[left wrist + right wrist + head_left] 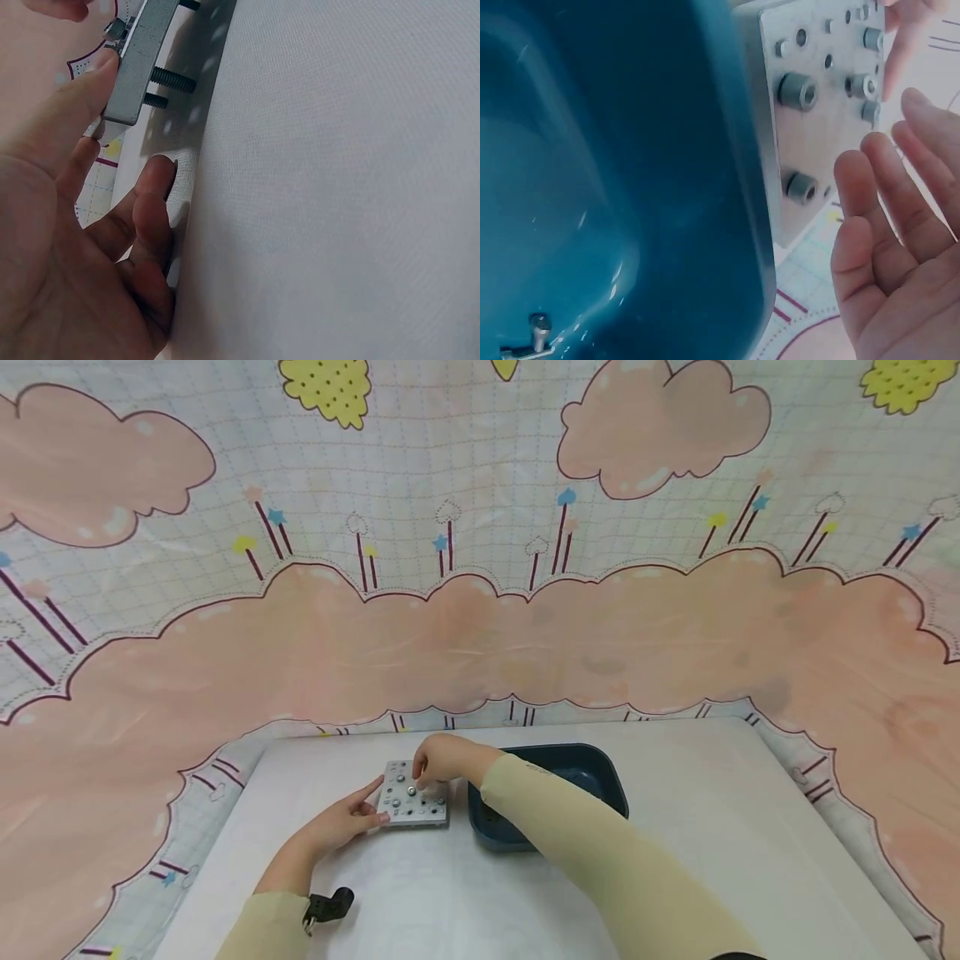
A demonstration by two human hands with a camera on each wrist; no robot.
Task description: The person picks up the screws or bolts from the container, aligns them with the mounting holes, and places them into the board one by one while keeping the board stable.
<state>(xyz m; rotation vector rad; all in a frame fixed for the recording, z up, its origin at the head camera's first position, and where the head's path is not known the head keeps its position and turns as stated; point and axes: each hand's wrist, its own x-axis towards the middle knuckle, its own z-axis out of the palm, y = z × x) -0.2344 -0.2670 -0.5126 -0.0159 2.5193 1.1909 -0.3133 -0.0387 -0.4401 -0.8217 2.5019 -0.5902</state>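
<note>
Left hand (347, 817) steadies the metal plate (414, 805) with relaxed fingers; right hand (441, 758) hovers above its screws, fingers loose, beside the blue tray (592, 770)

white table (712, 827) before pastel cloud-patterned backdrop cloth (480, 610)

White table (675, 827) bears metal plate (412, 802), blue tray (592, 777), black clip (330, 907)

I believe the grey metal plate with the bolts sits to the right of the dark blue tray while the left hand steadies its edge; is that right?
Not quite. The metal plate sits to the left of the dark blue tray, not the right, as the head view shows. The rest holds: the left hand steadies the plate's edge.
</note>
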